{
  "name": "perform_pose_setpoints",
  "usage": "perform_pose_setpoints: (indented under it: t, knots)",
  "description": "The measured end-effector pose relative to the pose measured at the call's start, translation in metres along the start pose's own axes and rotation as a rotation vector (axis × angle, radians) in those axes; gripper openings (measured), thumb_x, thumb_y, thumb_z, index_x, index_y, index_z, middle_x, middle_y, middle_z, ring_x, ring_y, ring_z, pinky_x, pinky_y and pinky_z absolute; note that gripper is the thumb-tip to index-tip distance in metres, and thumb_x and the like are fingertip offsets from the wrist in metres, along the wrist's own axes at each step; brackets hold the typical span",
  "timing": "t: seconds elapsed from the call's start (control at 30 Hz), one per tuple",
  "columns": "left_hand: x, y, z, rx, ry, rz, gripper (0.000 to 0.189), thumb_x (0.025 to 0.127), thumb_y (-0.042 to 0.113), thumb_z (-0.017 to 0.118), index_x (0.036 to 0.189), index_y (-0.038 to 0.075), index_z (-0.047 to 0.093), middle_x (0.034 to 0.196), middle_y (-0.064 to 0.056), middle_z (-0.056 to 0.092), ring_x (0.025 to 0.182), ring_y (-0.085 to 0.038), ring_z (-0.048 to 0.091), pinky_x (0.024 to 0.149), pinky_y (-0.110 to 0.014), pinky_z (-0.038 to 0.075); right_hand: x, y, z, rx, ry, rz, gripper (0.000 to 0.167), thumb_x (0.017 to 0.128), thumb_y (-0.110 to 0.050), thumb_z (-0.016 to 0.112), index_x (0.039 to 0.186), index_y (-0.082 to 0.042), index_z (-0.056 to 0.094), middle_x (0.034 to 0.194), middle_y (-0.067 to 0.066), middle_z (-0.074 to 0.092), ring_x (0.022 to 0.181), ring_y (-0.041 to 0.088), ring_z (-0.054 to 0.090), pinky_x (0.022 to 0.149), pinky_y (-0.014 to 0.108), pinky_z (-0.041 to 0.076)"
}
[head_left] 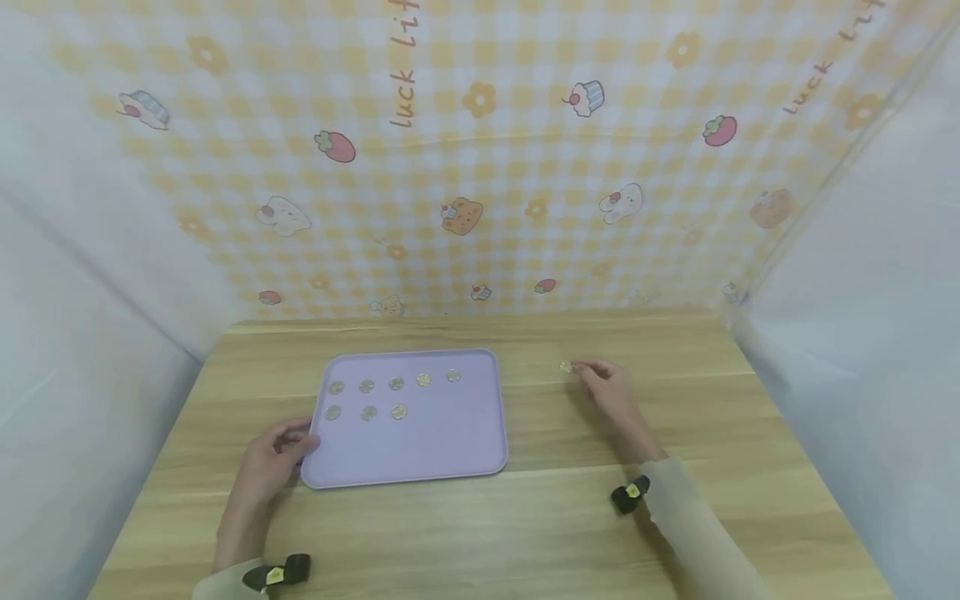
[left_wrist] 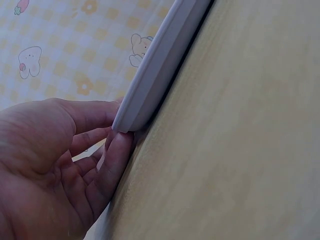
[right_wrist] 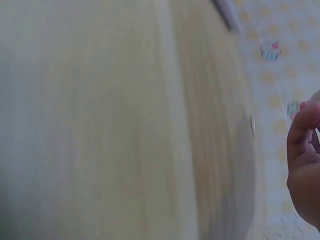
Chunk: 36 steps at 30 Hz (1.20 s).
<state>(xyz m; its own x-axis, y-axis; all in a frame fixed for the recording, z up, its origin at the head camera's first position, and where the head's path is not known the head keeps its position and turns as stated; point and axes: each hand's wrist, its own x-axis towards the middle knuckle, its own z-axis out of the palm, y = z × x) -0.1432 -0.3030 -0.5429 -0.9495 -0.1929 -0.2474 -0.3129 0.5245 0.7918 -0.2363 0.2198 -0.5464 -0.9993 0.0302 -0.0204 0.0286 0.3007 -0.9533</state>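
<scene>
A lilac tray lies on the wooden table and holds several coins in two rows near its far left. My left hand lies at the tray's near left corner. In the left wrist view its loosely bent fingers touch the tray rim without wrapping it. To the right of the tray, my right hand reaches out over the table. Its fingertips seem to pinch a small coin. The right wrist view is blurred and shows only curled fingers.
Checked cloth walls with cartoon prints close off the back of the table, and plain white panels stand at both sides. Bare wood runs in front of and to the right of the tray.
</scene>
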Motion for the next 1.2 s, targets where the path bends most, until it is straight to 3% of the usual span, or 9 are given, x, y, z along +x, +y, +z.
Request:
perform_pose_setpoints:
  t: [0.23, 0.37, 0.47, 0.63, 0.87, 1.2]
  knots:
    - [-0.002, -0.003, -0.006, 0.039, 0.000, 0.004, 0.050, 0.096, 0.030, 0.067, 0.138, 0.006, 0.055, 0.117, -0.015, 0.064, 0.086, -0.008, 0.059, 0.071, -0.021, 0.054, 0.004, 0.013, -0.034, -0.380, 0.102, -0.172, 0.022, 0.094, -0.027, 0.065, 0.109, -0.013, 0.072, 0.101, 0.005, 0.067, 0.078, 0.020, 0.060, 0.063, 0.030, 0.052]
    - [-0.003, -0.006, -0.007, 0.022, 0.003, -0.012, 0.051, 0.096, 0.030, 0.067, 0.139, 0.006, 0.055, 0.118, -0.014, 0.063, 0.085, -0.008, 0.058, 0.071, -0.021, 0.054, 0.011, 0.003, -0.041, -0.581, 0.039, -0.297, 0.024, 0.094, -0.025, 0.065, 0.110, -0.007, 0.071, 0.106, 0.008, 0.067, 0.089, 0.025, 0.061, 0.075, 0.041, 0.054]
    - [-0.003, -0.007, -0.006, 0.008, 0.004, -0.024, 0.051, 0.095, 0.030, 0.068, 0.139, 0.006, 0.055, 0.117, -0.014, 0.063, 0.085, -0.008, 0.058, 0.071, -0.021, 0.054, 0.017, -0.001, -0.043, -0.686, -0.016, -0.342, 0.026, 0.093, -0.021, 0.066, 0.110, -0.002, 0.071, 0.110, 0.014, 0.068, 0.097, 0.030, 0.063, 0.086, 0.048, 0.054]
    - [-0.003, -0.005, -0.004, 0.020, -0.006, -0.021, 0.052, 0.096, 0.031, 0.067, 0.139, 0.006, 0.054, 0.118, -0.014, 0.063, 0.087, -0.009, 0.058, 0.071, -0.021, 0.053, 0.022, 0.003, -0.046, -0.734, -0.074, -0.275, 0.028, 0.093, -0.024, 0.066, 0.110, -0.003, 0.071, 0.113, 0.014, 0.067, 0.101, 0.033, 0.063, 0.089, 0.051, 0.054]
    - [0.000, -0.003, -0.003, 0.024, -0.010, -0.001, 0.050, 0.096, 0.030, 0.067, 0.139, 0.006, 0.055, 0.117, -0.015, 0.064, 0.087, -0.010, 0.059, 0.071, -0.022, 0.054, 0.027, 0.010, -0.048, -0.865, -0.121, -0.329, 0.027, 0.091, -0.023, 0.066, 0.107, -0.002, 0.072, 0.105, 0.014, 0.069, 0.092, 0.031, 0.066, 0.081, 0.047, 0.057]
    - [0.002, -0.002, -0.001, -0.002, -0.025, -0.008, 0.050, 0.097, 0.029, 0.066, 0.139, 0.005, 0.054, 0.118, -0.015, 0.063, 0.087, -0.009, 0.060, 0.072, -0.022, 0.055, 0.031, 0.014, -0.049, -0.951, -0.171, -0.303, 0.029, 0.093, -0.023, 0.060, 0.112, -0.002, 0.069, 0.111, 0.014, 0.066, 0.098, 0.032, 0.065, 0.087, 0.048, 0.056]
